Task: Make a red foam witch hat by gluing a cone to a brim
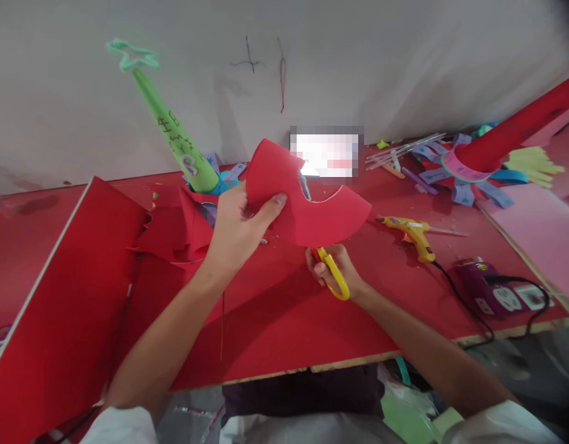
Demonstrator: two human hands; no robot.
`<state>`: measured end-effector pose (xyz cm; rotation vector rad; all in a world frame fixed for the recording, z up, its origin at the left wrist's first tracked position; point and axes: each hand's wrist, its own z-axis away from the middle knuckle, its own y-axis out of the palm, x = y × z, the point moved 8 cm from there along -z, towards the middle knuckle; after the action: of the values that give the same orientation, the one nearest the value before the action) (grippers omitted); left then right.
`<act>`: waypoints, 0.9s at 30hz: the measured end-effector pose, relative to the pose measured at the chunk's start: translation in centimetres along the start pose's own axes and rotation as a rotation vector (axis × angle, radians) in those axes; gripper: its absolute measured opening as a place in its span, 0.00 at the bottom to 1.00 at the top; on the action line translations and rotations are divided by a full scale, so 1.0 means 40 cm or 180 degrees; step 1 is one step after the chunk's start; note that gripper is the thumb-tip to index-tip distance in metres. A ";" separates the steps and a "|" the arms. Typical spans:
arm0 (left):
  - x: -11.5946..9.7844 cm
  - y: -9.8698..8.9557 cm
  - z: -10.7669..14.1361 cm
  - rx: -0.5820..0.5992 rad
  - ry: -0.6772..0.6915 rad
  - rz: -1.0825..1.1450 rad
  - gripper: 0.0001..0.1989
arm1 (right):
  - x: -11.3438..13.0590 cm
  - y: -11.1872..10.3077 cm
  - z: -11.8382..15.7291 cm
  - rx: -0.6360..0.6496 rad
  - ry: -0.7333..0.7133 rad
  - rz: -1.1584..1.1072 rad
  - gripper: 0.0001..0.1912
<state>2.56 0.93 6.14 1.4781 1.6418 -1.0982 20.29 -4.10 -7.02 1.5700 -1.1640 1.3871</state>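
Observation:
Between the thumb and fingers of my left hand (247, 216) is a curved piece of red craft sheet (307, 216), held up above the table. It has a rounded outer edge and an open notch at the top. My right hand (337, 268) grips yellow-handled scissors (334, 277) just under the sheet's lower edge. The blades are mostly hidden behind the sheet, so I cannot tell whether they touch it. Torn-looking red offcuts (173, 225) lie beside my left wrist.
A green cone (173, 135) with a star top stands at the back left. A yellow glue gun (411, 234) and a purple power socket (492, 287) are on the right. A large red board (66, 296) leans at left. A red cone (519, 126) lies at far right.

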 end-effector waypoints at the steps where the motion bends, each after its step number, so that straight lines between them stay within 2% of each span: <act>1: -0.001 0.000 0.000 -0.0007 0.0010 0.0006 0.08 | 0.003 -0.001 0.000 -0.0012 0.0002 0.0013 0.38; 11: -0.003 0.002 0.005 -0.0075 0.0075 0.0097 0.09 | -0.029 -0.005 0.004 -0.0127 0.0030 -0.0045 0.37; 19: -0.013 0.004 0.007 -0.0046 -0.0003 0.0166 0.15 | -0.018 -0.001 0.003 -0.0084 0.0014 -0.0053 0.38; 27: -0.015 -0.018 -0.004 -0.0198 0.0097 0.0473 0.12 | -0.017 0.006 0.004 0.0004 0.0067 0.0145 0.40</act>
<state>1.95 0.80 6.82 1.5559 1.5452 -0.9395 20.09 -4.22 -7.74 1.5348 -1.1932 1.4306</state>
